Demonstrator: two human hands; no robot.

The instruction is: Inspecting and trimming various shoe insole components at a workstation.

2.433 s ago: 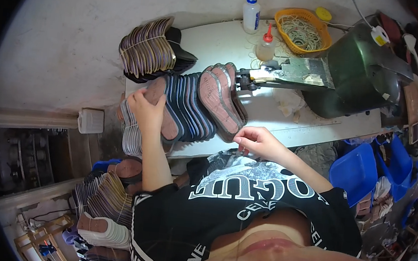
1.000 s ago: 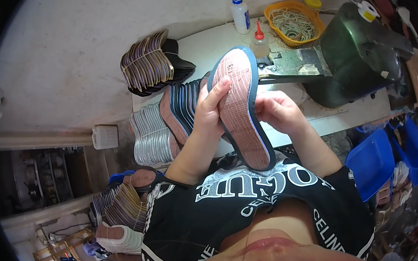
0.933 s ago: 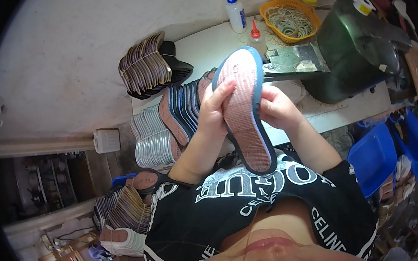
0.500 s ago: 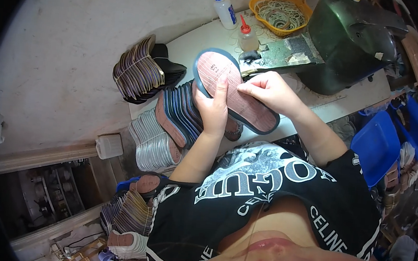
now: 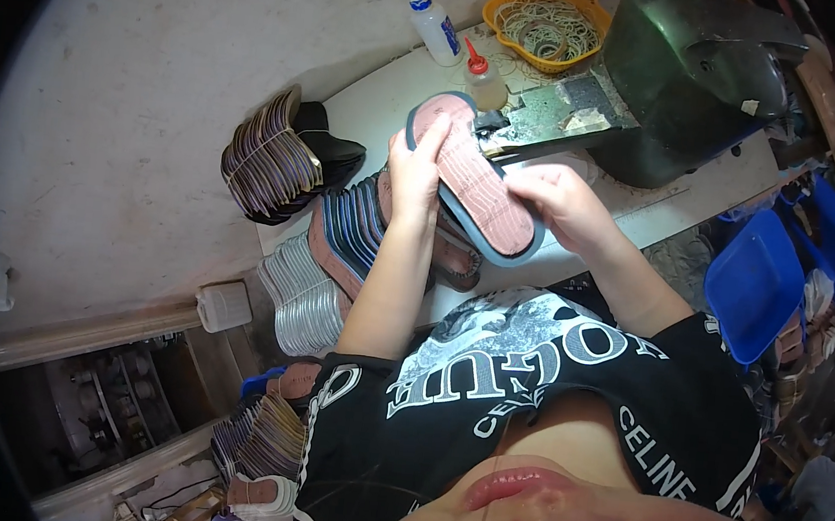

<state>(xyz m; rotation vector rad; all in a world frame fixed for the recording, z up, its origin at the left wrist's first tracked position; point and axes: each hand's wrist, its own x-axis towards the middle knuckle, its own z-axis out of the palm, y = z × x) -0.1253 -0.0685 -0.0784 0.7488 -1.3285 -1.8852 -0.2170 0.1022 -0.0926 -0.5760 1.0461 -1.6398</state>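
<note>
From where I stand, the pink sole point(image 5: 490, 189) is held up, slanting, over the table's point(image 5: 648, 214) near edge. The left hand point(image 5: 414, 175) clamps it, thumb across its face; the right hand's point(image 5: 561, 206) fingers bend in at its edge, whether pinching I can't tell. Should that thumb slip, the sole might drop; swung outward, it could knock the machine point(image 5: 695, 91). The left forearm reaches nearly straight, the right slants inward.

1 held sole point(image 5: 484, 192), 2 btls point(image 5: 435, 33), 1 bskt point(image 5: 521, 52), prob. 5+ stacks point(image 5: 269, 156)
</note>
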